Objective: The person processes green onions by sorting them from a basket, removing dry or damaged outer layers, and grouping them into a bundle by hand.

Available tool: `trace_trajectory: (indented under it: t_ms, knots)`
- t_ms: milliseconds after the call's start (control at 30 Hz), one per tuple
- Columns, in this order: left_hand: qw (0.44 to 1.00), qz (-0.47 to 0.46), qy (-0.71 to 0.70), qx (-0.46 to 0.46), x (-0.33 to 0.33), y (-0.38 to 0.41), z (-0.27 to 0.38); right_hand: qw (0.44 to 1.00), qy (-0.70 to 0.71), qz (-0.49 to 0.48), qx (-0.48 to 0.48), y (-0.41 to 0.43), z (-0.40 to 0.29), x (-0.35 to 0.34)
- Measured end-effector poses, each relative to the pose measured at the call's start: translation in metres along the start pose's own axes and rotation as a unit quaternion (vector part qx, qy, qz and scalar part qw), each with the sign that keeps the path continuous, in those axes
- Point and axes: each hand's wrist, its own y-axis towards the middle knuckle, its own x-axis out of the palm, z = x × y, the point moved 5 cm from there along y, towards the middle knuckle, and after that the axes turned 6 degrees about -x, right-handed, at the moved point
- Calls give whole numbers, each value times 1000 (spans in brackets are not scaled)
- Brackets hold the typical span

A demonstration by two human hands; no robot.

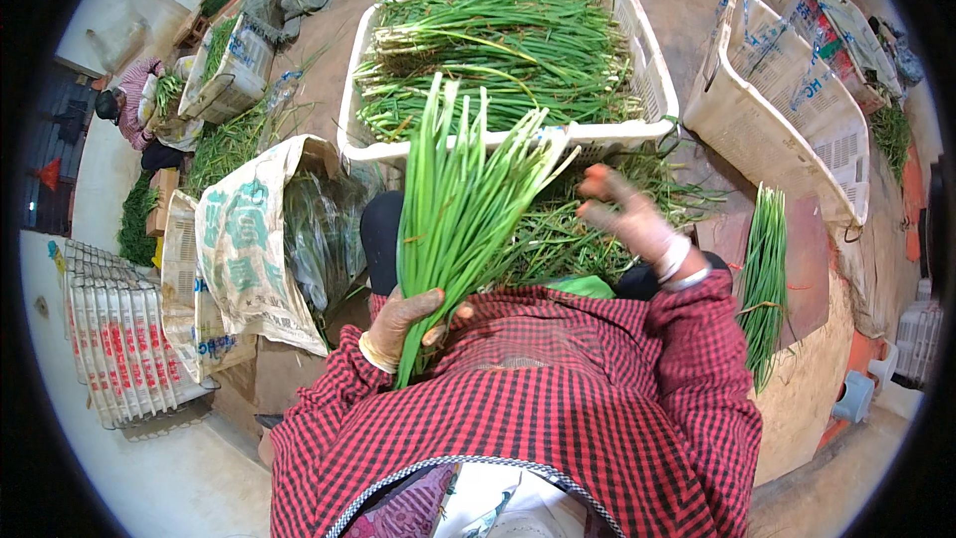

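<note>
My left hand point(409, 320), in a thin glove with bare-looking fingertips, grips a bunch of long green Chinese chives or scallions point(455, 209) by the leafy part, pale root ends fanned upward. My right hand point(624, 213), gloved and blurred, is raised to the right of the bunch, fingers apart and holding nothing. Beyond the bunch stands a white plastic crate point(661, 75) heaped with the same greens point(493, 52). Loose trimmings point(575, 239) lie between my knees and the crate. A tied bundle of greens point(763, 276) rests on a board to my right.
A printed woven sack point(250, 239) lined with plastic stands at my left, near stacked crates point(127, 336). An upright white crate point(784, 90) stands at the right. Another person point(134, 101) sits at the far left beside a crate of greens point(231, 67). Blue plastic stool point(854, 396), lower right.
</note>
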Motion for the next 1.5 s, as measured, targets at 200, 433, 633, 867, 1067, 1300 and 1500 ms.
trace_trajectory:
  t_ms: [200,433,633,867,1067,1300,1500]
  knots:
    - [962,68,214,156,32,51,12,914,370,-160,-39,-1,-57,97]
    - [686,91,641,331,86,96,8,922,376,79,-50,15,-40,59]
    - [782,-129,523,315,109,90,21,935,350,15,-56,-18,-45,-24]
    - [954,-59,228,184,85,109,80,951,308,-23,4,-54,-47,-25]
    - [968,-183,66,156,102,114,90,978,165,-124,22,-49,-59,16]
    - [968,-116,53,214,95,124,97,959,-272,-79,10,-49,-60,56]
    - [982,-138,-27,129,82,122,93,951,-300,-71,-10,-56,-69,68]
